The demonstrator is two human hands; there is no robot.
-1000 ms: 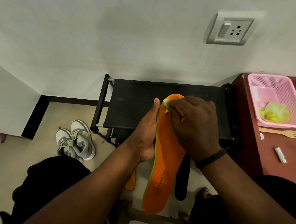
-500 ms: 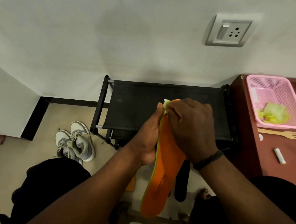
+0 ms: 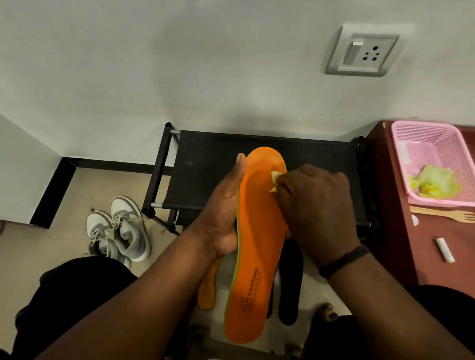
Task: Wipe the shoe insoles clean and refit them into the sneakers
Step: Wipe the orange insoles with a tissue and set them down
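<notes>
The left hand is gripping the long orange foam insole along its left edge, toe end pointing away. The right hand is pinching a small pale yellow-green cloth wad against the forefoot, with clear room heelward. The grey-and-white sneakers are sitting on the floor, well left.

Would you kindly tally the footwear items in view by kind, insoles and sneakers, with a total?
Orange insoles: 2, one held, one lying below the left hand
Black insoles: 2 on the floor, one clear, one mostly hidden behind the held insole
Sneakers: 2, grey and white, side by side
Total: 6
</notes>
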